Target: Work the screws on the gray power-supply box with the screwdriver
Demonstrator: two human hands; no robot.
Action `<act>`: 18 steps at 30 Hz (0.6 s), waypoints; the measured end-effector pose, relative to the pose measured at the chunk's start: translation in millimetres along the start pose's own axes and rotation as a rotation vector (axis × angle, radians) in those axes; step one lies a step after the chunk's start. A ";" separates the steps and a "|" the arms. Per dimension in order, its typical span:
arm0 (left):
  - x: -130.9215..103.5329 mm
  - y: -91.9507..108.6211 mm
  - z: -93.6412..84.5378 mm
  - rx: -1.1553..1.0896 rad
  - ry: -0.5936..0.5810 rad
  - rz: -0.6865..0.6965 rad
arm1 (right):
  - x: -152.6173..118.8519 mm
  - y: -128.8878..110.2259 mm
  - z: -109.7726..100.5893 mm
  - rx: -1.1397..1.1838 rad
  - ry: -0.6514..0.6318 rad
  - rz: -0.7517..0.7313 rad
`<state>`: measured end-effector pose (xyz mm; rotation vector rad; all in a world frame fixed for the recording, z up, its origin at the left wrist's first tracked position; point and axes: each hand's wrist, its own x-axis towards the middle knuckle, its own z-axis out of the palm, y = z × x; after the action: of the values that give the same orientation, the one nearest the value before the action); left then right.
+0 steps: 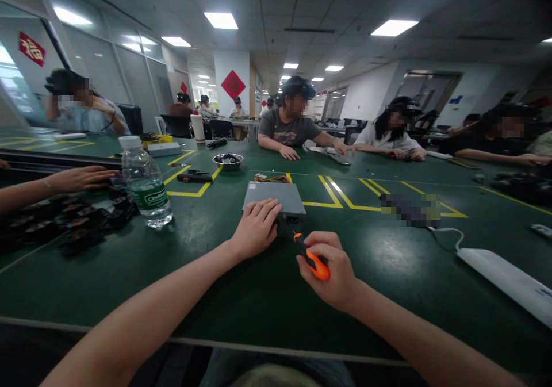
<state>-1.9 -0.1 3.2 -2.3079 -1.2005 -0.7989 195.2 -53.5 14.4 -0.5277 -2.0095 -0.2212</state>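
Observation:
A grey metal computer power supply (276, 194) lies on the green table, its socket side facing me and its coloured wires at the far side. My left hand (255, 226) grips its near left corner, fingers over the top and thumb down the front. In my right hand (330, 266) is an orange and black screwdriver (318, 265). The fingers are closed around its handle. Its tip points up and left, just short of the front of the power supply; contact with a screw cannot be made out.
A water bottle (146, 186) stands left, near dark parts (81, 214) and another person's hand (86, 177). Beyond are a metal bowl (227, 161) with small parts and a black tool (195, 177). At right lies a white power bank (504, 275) cabled to a blurred device (409, 210).

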 end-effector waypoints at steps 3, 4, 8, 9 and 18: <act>-0.1 -0.5 0.7 0.000 -0.013 0.002 | 0.2 5.7 -3.6 0.014 0.051 0.037; -0.2 -0.5 0.9 0.000 -0.015 0.003 | 1.1 6.8 -5.1 0.012 0.045 0.033; -0.8 -0.5 0.6 -0.006 -0.009 0.009 | 6.9 9.1 -11.0 -0.122 -0.035 -0.007; -0.9 -0.5 0.2 -0.007 -0.010 0.011 | 8.1 10.0 -12.2 -0.174 -0.049 -0.012; -0.8 -1.0 -0.3 -0.005 -0.011 0.018 | 5.7 17.2 -8.8 -0.161 -0.009 -0.045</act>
<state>-3.2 -0.2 3.0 -2.3264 -1.1826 -0.7845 207.7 -39.9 22.5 -0.5853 -2.0241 -0.4111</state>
